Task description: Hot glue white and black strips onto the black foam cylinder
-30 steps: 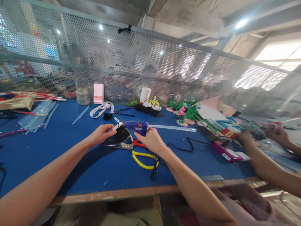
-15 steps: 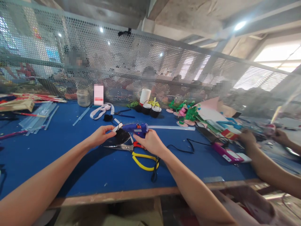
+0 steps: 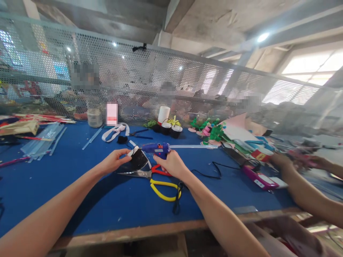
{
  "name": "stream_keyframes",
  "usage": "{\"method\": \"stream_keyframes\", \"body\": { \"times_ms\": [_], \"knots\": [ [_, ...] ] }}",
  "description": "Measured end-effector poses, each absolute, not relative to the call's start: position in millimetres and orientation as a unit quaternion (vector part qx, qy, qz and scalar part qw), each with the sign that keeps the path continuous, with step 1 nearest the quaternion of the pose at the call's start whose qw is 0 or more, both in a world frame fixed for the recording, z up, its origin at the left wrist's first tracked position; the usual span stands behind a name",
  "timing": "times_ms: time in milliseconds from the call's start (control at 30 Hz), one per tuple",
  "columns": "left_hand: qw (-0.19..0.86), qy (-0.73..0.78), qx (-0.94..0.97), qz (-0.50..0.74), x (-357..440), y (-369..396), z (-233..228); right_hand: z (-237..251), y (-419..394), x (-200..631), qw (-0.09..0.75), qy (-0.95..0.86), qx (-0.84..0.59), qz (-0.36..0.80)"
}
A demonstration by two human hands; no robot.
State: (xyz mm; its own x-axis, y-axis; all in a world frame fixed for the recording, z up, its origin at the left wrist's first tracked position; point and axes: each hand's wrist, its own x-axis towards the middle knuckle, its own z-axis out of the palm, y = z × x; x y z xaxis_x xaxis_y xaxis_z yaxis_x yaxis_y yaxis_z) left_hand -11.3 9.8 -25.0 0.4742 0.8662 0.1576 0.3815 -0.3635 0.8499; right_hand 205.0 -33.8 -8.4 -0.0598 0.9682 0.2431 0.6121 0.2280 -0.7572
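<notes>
My right hand point(image 3: 173, 164) is wrapped round the handle of a blue glue gun point(image 3: 158, 148). A long clear glue stick point(image 3: 193, 146) sticks out of its back end. Between the thumb and fingers of my left hand point(image 3: 118, 160) is a black piece with a white edge point(image 3: 138, 159), its exact kind unclear. The gun's nozzle points left and is close to the white edge; whether they touch I cannot tell. Below both hands lie scissors point(image 3: 163, 192) with one red and one yellow handle loop, their blades pointing left.
Clear glue sticks point(image 3: 41, 141) lie at the left, near a jar point(image 3: 94, 117). White ribbon point(image 3: 114, 132), pliers point(image 3: 142, 134) and small black-and-white buckets point(image 3: 176, 129) stand farther back. A purple device point(image 3: 259, 177) lies right, beside another person's arm point(image 3: 305, 189). A mesh screen point(image 3: 139, 78) closes off the back.
The view has tilted slightly upward. My left hand has turned the black piece so more of its face and white edge shows near the nozzle. The glue gun stays in my right hand.
</notes>
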Motion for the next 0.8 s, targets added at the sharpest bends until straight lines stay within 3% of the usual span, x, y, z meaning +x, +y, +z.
{"method": "stream_keyframes", "body": {
  "times_ms": [433,800],
  "knots": [
    [0.346,0.441,0.772,0.301,-6,5,-22,-7,-43,198,0.364,-0.71,-0.543,0.261],
    [0.336,0.44,0.773,0.31,-4,3,-23,-6,-47,194,0.361,-0.74,-0.535,0.19]
  ]
}}
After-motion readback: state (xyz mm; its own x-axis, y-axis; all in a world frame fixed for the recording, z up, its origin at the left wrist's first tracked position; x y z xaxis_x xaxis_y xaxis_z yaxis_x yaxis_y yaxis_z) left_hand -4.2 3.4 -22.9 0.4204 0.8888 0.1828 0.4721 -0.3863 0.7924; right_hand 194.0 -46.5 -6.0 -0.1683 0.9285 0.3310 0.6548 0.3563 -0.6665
